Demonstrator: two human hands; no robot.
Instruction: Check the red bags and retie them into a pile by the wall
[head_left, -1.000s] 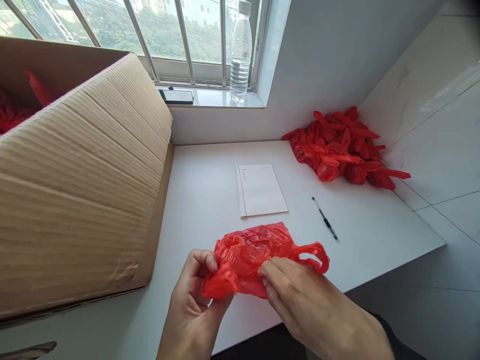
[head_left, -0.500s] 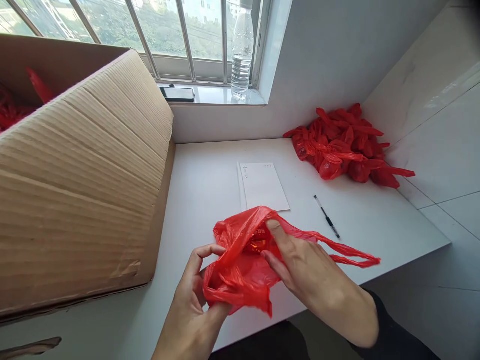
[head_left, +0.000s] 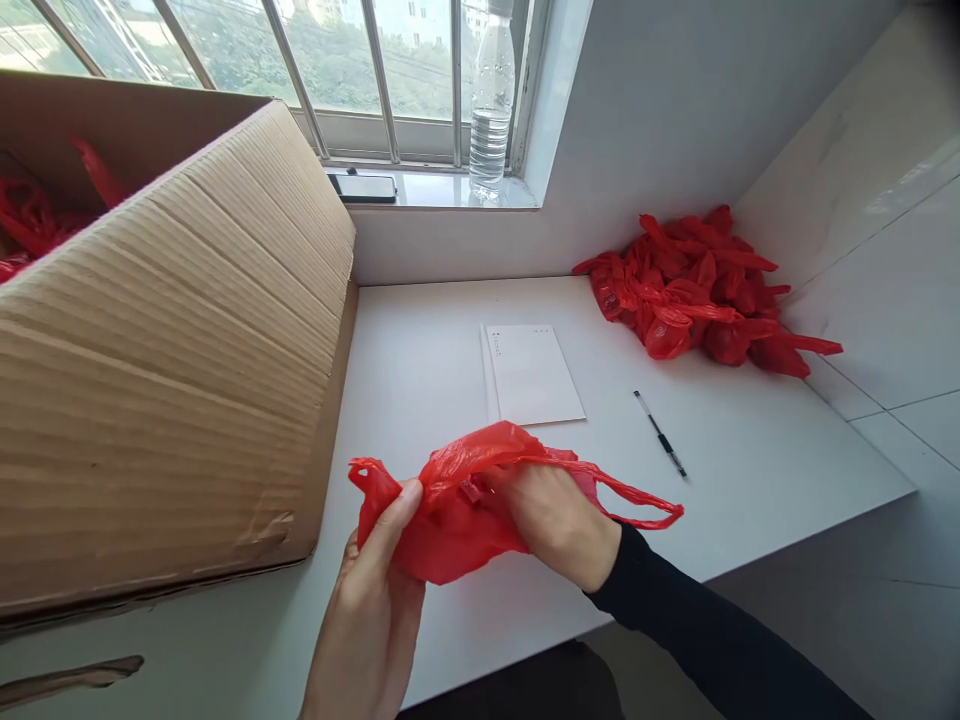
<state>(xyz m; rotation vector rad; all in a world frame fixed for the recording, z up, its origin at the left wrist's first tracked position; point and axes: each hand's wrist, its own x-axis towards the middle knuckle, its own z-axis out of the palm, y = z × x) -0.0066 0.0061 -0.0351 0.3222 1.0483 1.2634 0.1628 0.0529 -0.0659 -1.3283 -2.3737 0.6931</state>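
Nothing can be read clearly; small print [head_left: 496, 342] toward eleven o'clock on the white booklet [head_left: 536, 382] is too tiny.

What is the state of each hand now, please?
Left hand: closed, holding the red bag.
Right hand: inside the bag; fingertips hidden, so its grip cannot be told.

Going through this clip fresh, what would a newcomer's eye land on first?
Probably the bright red plastic bag over the near part of the white table, pinched in the left grip with the right grip partly inside it. The large cardboard box filling much of the picture's left side, with red plastic showing inside, would likely come next. Then the heap of red bags at the table's far right corner.
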